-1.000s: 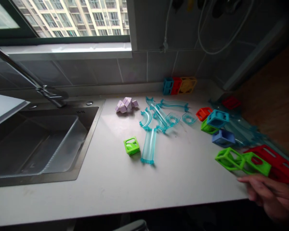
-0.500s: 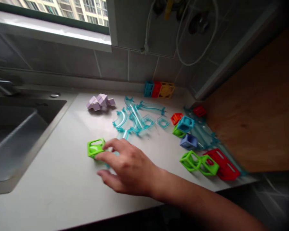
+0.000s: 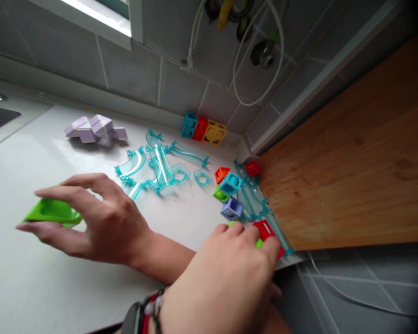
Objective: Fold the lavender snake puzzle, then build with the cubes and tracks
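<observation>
My right hand (image 3: 97,220) reaches across to the left and pinches a green cube (image 3: 52,211) between thumb and fingers, just above the white counter (image 3: 28,278). My left hand (image 3: 230,273), with a watch and red band at the wrist, crosses over the right forearm. Its fingers curl over the green frame cubes (image 3: 258,242) at the counter's right front edge, beside a red block (image 3: 266,229). Only slivers of green show between the fingers.
Clear teal track pieces (image 3: 156,167) lie mid-counter, with a lilac folded piece (image 3: 92,128) behind them. Blue, red and yellow cubes (image 3: 204,129) stand by the tiled wall. Orange, teal, green and violet cubes (image 3: 228,192) sit next to a wooden panel (image 3: 351,157). Cables hang above.
The view has swung right and the sink has left the picture. My right hand took hold of the green cube and carried it left. My left hand came in over the green frame cubes.
</observation>
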Motion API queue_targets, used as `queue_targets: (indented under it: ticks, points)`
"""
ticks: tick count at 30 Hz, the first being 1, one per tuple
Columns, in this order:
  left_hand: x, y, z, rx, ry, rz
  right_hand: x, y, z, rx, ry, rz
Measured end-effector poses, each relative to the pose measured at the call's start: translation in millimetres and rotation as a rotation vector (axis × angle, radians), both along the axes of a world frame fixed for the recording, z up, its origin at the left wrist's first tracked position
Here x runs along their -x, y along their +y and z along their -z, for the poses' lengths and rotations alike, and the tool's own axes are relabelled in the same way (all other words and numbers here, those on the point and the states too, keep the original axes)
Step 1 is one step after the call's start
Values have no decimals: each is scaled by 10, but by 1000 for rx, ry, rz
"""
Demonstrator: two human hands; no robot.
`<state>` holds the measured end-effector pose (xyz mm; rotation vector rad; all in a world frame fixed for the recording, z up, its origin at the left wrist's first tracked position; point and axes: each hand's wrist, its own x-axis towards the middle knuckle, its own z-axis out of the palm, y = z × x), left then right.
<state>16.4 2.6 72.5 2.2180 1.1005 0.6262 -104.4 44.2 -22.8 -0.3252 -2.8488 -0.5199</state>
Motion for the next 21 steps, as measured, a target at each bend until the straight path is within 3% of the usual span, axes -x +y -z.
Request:
queue_targets:
  ticks: [2,3,7,9,16,21]
  points:
    - [-156,136,159,-5,98,-127,-103,1,-88,32,39,45]
    - [-211,187,227,2,143,-161,-156,4,-109,128,159,62]
    - [-309,284,401,46,253,-217,-273,54,-24,752,873,26]
    - [-291,288,432,44,265,-229,-280,76,37,951,992,-10]
    - [207,312,252,-49,60,-260,-331,15,-58,1064,994,-31]
    - [565,416,141,-62,-288,-406,-331,-16,-123,1184,977,104]
